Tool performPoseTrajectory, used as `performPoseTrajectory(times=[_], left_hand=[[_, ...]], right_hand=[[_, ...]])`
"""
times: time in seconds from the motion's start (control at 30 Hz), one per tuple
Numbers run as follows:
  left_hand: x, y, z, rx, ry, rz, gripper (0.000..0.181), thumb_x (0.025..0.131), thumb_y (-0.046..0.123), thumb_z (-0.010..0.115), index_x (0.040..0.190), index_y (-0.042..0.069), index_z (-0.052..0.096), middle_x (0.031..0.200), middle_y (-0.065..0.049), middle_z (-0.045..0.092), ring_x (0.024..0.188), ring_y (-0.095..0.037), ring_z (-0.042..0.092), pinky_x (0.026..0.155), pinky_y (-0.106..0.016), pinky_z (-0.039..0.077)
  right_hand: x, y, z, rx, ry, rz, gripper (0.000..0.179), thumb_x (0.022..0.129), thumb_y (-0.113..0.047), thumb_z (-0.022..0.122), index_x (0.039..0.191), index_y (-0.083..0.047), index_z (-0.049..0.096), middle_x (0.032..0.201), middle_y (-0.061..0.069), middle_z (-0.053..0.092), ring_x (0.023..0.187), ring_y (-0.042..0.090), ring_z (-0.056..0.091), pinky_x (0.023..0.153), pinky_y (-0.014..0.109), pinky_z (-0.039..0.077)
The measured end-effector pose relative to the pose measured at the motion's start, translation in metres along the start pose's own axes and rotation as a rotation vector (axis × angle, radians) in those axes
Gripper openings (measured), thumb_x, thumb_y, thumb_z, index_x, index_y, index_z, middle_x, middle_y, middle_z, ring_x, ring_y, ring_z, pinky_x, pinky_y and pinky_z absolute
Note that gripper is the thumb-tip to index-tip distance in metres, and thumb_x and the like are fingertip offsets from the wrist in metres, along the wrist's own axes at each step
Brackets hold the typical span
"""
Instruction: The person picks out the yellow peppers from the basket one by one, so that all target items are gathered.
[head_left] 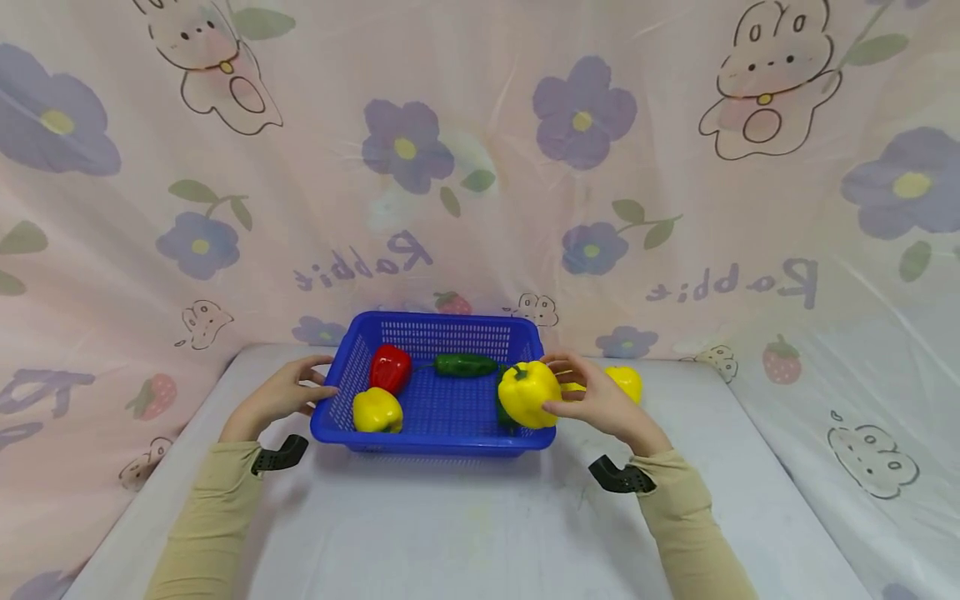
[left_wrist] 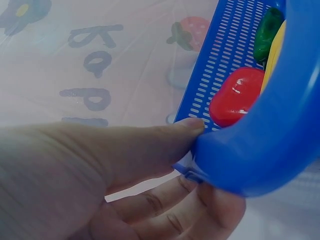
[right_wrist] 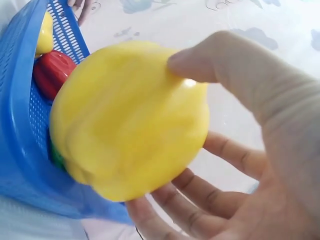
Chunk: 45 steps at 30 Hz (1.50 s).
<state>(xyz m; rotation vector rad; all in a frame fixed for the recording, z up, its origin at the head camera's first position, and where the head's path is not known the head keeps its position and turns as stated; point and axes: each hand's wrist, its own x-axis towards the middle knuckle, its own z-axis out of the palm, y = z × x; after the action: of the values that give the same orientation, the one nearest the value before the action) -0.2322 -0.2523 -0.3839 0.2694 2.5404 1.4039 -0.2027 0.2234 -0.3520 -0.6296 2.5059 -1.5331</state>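
Note:
My left hand (head_left: 279, 393) grips the left rim of a blue plastic basket (head_left: 442, 438), thumb over the rim and fingers beneath it. In my right hand (head_left: 603, 404) is a yellow bell pepper (head_left: 529, 395), held between thumb and fingers over the basket's right end. Inside the basket, a red bell pepper (head_left: 390, 369) and another yellow bell pepper (head_left: 377, 410) lie at the left. A long green pepper (head_left: 465, 365) lies along the back. Something green shows at the right, mostly hidden by the held pepper.
On the white table (head_left: 465, 533), behind my right hand, lies a further yellow pepper (head_left: 627, 382), partly covered by the fingers. A curtain (head_left: 487, 225) printed with flowers and rabbits hangs close behind the basket. Dark curved mounts (head_left: 621, 475) sit at both wrists.

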Motion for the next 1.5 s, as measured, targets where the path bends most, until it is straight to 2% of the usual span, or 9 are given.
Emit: performPoseTrajectory(times=[0.3, 0.53, 0.83, 1.17, 1.37, 1.5], left_hand=[[-0.003, -0.001, 0.001, -0.015, -0.001, 0.001, 0.066, 0.092, 0.014, 0.064, 0.144, -0.007, 0.029, 0.106, -0.023, 0.055, 0.080, -0.026, 0.064, 0.070, -0.039, 0.058], [-0.004, -0.004, 0.001, -0.011, 0.002, -0.002, 0.067, 0.092, 0.015, 0.064, 0.144, -0.006, 0.029, 0.107, -0.024, 0.055, 0.080, -0.026, 0.065, 0.070, -0.039, 0.058], [-0.003, -0.004, 0.001, -0.014, 0.006, -0.020, 0.066, 0.093, 0.014, 0.064, 0.145, -0.005, 0.028, 0.108, -0.024, 0.055, 0.081, -0.026, 0.064, 0.071, -0.039, 0.058], [-0.001, -0.002, 0.001, -0.006, 0.003, -0.016, 0.067, 0.093, 0.016, 0.063, 0.145, -0.005, 0.027, 0.109, -0.024, 0.054, 0.081, -0.026, 0.064, 0.072, -0.039, 0.057], [-0.002, 0.000, 0.001, -0.001, 0.008, -0.012, 0.066, 0.093, 0.015, 0.063, 0.146, -0.005, 0.027, 0.110, -0.025, 0.054, 0.081, -0.026, 0.064, 0.072, -0.039, 0.057], [-0.002, 0.001, 0.001, 0.001, 0.010, -0.015, 0.066, 0.094, 0.016, 0.063, 0.146, -0.005, 0.027, 0.110, -0.025, 0.053, 0.081, -0.026, 0.064, 0.072, -0.038, 0.057]], right_hand=[[-0.025, 0.010, -0.019, 0.104, 0.058, 0.016, 0.061, 0.083, -0.017, 0.076, 0.135, -0.016, 0.045, 0.130, 0.016, 0.048, 0.113, 0.035, 0.051, 0.089, 0.037, 0.051], [-0.042, 0.022, -0.030, 0.088, 0.117, 0.038, 0.061, 0.086, -0.018, 0.073, 0.138, -0.012, 0.042, 0.134, 0.018, 0.045, 0.115, 0.038, 0.049, 0.087, 0.039, 0.052], [-0.061, 0.042, -0.042, 0.112, 0.168, 0.122, 0.062, 0.090, -0.020, 0.068, 0.140, -0.006, 0.036, 0.137, 0.021, 0.043, 0.118, 0.038, 0.047, 0.088, 0.026, 0.050], [-0.067, 0.063, -0.039, 0.176, 0.215, 0.290, 0.071, 0.090, -0.029, 0.068, 0.143, -0.002, 0.029, 0.137, 0.027, 0.039, 0.117, 0.037, 0.050, 0.091, 0.040, 0.050], [-0.066, 0.082, -0.029, 0.212, 0.215, 0.365, 0.067, 0.092, -0.027, 0.066, 0.142, 0.000, 0.030, 0.132, 0.027, 0.043, 0.110, 0.028, 0.054, 0.090, 0.039, 0.051], [-0.068, 0.089, -0.021, 0.226, 0.204, 0.389, 0.065, 0.092, -0.025, 0.065, 0.140, 0.002, 0.031, 0.131, 0.027, 0.043, 0.108, 0.028, 0.056, 0.088, 0.039, 0.052]])
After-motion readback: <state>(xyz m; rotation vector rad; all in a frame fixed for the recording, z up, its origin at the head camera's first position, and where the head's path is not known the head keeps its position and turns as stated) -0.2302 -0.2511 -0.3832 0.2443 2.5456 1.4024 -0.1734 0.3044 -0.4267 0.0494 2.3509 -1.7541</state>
